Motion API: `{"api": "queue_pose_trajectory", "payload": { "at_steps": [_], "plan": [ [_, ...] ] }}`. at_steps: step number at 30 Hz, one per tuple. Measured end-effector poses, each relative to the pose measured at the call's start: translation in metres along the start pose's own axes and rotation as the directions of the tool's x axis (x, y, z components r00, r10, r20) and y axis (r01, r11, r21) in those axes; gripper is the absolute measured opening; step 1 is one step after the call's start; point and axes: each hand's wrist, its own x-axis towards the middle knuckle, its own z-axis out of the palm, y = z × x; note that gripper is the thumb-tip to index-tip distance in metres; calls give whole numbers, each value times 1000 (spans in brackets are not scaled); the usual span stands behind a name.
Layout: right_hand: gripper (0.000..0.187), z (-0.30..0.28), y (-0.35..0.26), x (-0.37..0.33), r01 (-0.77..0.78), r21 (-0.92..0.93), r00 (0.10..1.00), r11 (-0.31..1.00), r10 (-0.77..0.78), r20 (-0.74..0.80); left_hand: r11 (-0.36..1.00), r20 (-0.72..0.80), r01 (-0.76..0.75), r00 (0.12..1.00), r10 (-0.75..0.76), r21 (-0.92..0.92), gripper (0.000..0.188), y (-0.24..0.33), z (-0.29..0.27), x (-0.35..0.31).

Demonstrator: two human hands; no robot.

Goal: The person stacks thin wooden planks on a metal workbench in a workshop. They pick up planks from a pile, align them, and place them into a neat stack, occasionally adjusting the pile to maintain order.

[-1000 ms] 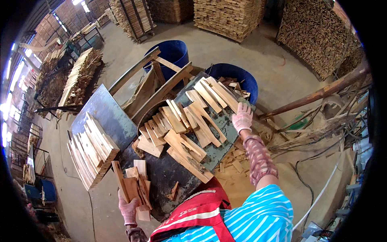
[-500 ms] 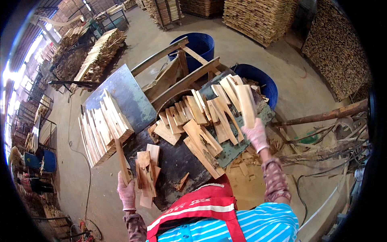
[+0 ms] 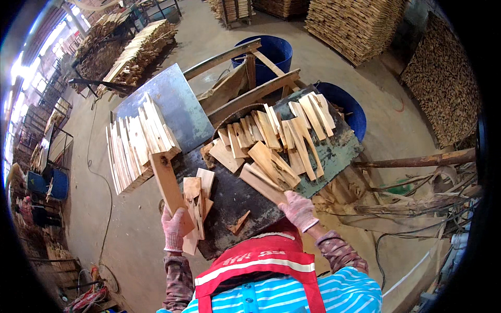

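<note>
My left hand [image 3: 174, 229], in a pinkish knit glove, is closed around the near end of a flat wooden board [image 3: 171, 189]. The board slants up beside a neat stack of pale boards [image 3: 136, 148] on the table's left part. Over the dark worktable's [image 3: 222, 201] near edge, my right hand [image 3: 299, 210], gloved alike, is closed on the near end of another board [image 3: 262, 184]. That board lies beside a split, knotty piece [image 3: 275, 164]. Beyond it spreads a row of loose short boards [image 3: 266, 128]. A few offcuts [image 3: 194, 201] lie right of my left hand.
Wooden beams [image 3: 255, 96] jut from the table's far side. Two blue tubs [image 3: 282, 49] stand behind it, one at its right corner. A log rail [image 3: 417, 158] and cables [image 3: 386, 235] are at the right. Tall wood stacks [image 3: 355, 28] stand farther back.
My right hand has let go of a board at the far right of the row and come back nearer, onto another board. The left hand's board has turned to show its broad face.
</note>
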Motion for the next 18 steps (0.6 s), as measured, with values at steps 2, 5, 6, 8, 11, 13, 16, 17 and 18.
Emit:
{"api": "queue_pose_trajectory", "payload": {
  "at_steps": [2,5,6,8,11,13,16,17,18],
  "plan": [
    [47,-2,7,0,-33,94,996,995,40,-76,1000,-25,10,1000,-9,17,44,11,-3,-8],
    [44,-8,-12,5,-37,253,997,967,51,-50,1000,-190,-15,982,11,-21,47,-4,-31,-13],
    [43,-6,-20,11,111,266,989,958,-80,-126,991,-262,-80,964,50,-105,45,-15,-40,-11],
    [41,8,-42,25,145,335,984,931,-101,-146,987,-272,-55,962,12,-151,44,-25,-61,-10],
    [34,37,-81,59,260,303,947,917,-181,-266,987,-291,-37,957,-10,-158,41,10,-28,-17],
    [32,39,-107,86,126,195,992,973,-120,-42,982,-302,-48,953,-10,-183,41,10,-21,-17],
    [38,52,-107,121,-30,5,999,1000,30,-13,994,-247,23,968,-48,-105,41,1,-25,-12],
    [38,55,-96,126,-43,6,999,999,43,-26,995,-226,30,973,-52,-100,40,1,-23,-8],
    [38,52,-86,129,-51,5,998,999,51,-30,995,-213,42,975,-62,-96,40,2,-21,-8]
  ]
}}
